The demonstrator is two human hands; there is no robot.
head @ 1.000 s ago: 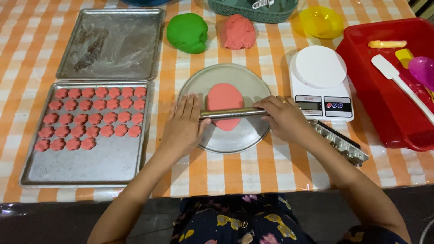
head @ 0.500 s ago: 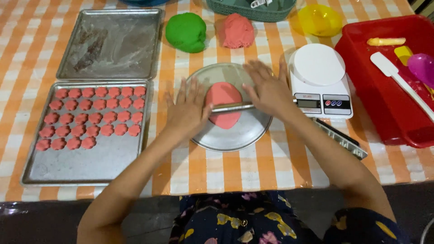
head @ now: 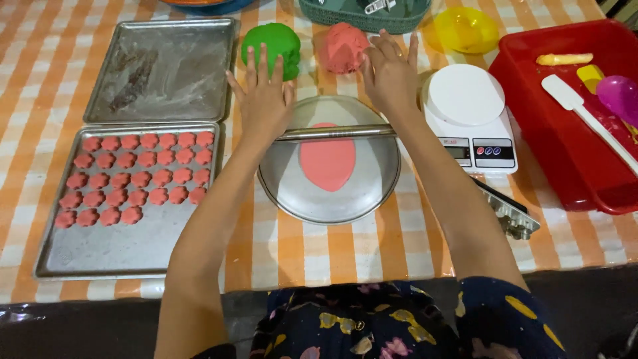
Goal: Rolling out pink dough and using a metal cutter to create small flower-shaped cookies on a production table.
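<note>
So the metal rolling pin (head: 335, 132) is a thin, shiny steel rod lying crosswise over the far part of a round metal plate (head: 282, 193), which looks matte and a bit floury. On the plate sits a flattened oval of pink dough (head: 327, 161), smooth and even, and the pin crosses its far edge. Both hands are flat and open, fingers spread, not gripping anything: the left hand (head: 264, 100) presses palm-down on the pin's left end, the right hand (head: 391, 74) does the same on the right end, so the pin sits under the heels of the palms, with the dough sheet between the wrists.

Just past the fingertips are a lumpy ball of green dough (head: 272, 45) and a ball of pink dough (head: 344, 46). Left of the plate, a rectangular baking tray (head: 106, 249) holds rows of little pink flower-shaped pieces (head: 136, 178); behind it is another tray (head: 163, 70), dusty and smeared. To the right stand a white kitchen scale (head: 470, 116) and a glossy red plastic bin (head: 565, 153) holding a white spatula (head: 585, 119). Everything rests on an orange-and-white checked tablecloth (head: 345, 249).
</note>
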